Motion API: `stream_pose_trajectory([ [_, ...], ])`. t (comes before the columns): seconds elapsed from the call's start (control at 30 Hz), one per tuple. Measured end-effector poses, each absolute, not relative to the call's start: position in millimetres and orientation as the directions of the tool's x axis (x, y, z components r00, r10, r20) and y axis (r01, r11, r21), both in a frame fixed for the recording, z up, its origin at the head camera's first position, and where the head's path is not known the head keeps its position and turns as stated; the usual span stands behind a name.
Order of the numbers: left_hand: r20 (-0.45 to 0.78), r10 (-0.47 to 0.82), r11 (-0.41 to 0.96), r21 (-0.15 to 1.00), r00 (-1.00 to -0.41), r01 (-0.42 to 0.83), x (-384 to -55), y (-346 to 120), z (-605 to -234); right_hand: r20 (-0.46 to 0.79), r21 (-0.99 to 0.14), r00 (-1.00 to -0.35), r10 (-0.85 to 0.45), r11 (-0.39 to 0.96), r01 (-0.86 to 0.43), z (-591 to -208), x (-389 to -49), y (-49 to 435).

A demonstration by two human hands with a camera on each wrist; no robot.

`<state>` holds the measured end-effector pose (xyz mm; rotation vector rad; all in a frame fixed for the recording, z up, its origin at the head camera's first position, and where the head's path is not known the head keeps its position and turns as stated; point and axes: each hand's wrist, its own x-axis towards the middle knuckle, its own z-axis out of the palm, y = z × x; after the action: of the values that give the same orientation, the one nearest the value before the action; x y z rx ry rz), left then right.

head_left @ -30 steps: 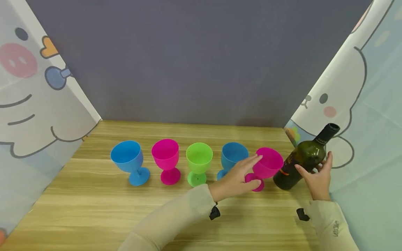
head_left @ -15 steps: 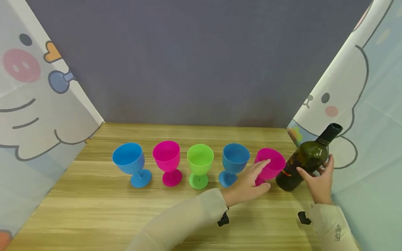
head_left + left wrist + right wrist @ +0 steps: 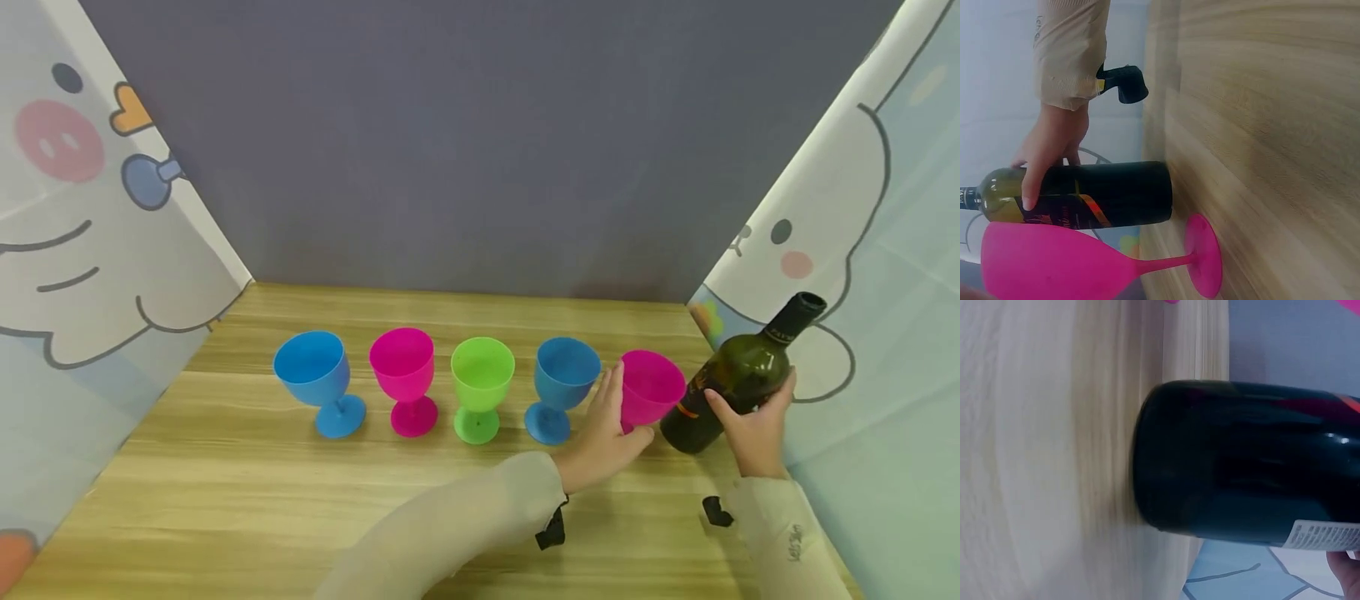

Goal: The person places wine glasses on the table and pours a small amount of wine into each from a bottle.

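Observation:
At the right end of the row, my left hand point(image 3: 602, 443) holds a pink goblet point(image 3: 651, 388), its fingers on the left of the bowl and the thumb across the front. The left wrist view shows the pink goblet's stem and round foot point(image 3: 1204, 256) near the wood. Just to the right, my right hand point(image 3: 756, 435) grips a dark green wine bottle point(image 3: 731, 375) by its body, thumb in front. The bottle stands upright, neck uncapped, its base point(image 3: 1166, 456) at the table; whether it touches is hard to tell.
Left of my hands a row of goblets stands on the wooden table point(image 3: 300, 517): blue point(image 3: 564, 375), green point(image 3: 482, 375), pink point(image 3: 402, 367) and another blue point(image 3: 313, 371). A grey panel point(image 3: 480, 150) rises behind, with cartoon-printed cloth point(image 3: 892, 333) close beside the bottle.
My left hand has moved right, from in front of the right-hand goblets to taking hold of the end pink goblet. My right hand stays on the bottle.

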<state>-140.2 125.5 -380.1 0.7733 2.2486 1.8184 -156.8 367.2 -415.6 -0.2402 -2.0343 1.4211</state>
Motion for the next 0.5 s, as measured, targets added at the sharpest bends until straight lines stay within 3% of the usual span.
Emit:
stream_pose_trajectory([
  [0.17,0.223,0.444,0.120,0.945,-0.868,0.304,-145.4,132.9,-378.2,0.366,-0.904,-0.771,0.521,0.397,-0.160,-410.3,-159.3,365.0],
  [0.5,0.112,0.343,0.137,0.976,-0.933,0.167,-150.9,145.8,-376.5,0.376,-0.926,-0.679,0.630,0.279,-0.254,-406.9,-161.7,362.2],
])
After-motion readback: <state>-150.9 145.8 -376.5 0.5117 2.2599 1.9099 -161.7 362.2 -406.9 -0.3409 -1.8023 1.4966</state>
